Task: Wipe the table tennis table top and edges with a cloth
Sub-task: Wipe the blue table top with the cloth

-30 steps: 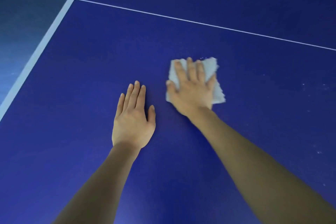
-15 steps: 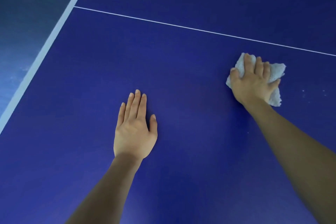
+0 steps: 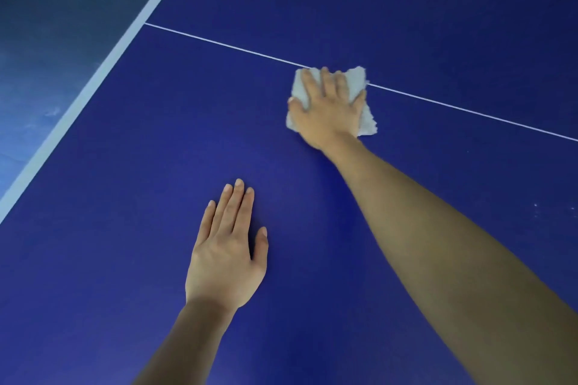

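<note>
Pressing cloth (image 3: 359, 81) flat with my right hand (image 3: 328, 112), left hand (image 3: 225, 259) flat on tabletop (image 3: 125, 166); light pressure could skip specks.

Two bare forearms, no sleeves, rings or watch.

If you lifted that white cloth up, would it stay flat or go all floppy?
Probably floppy: the cloth has ragged, crumpled edges and lies thin under the right hand. It likely feels light, and seems to slide easily on the smooth table.
</note>
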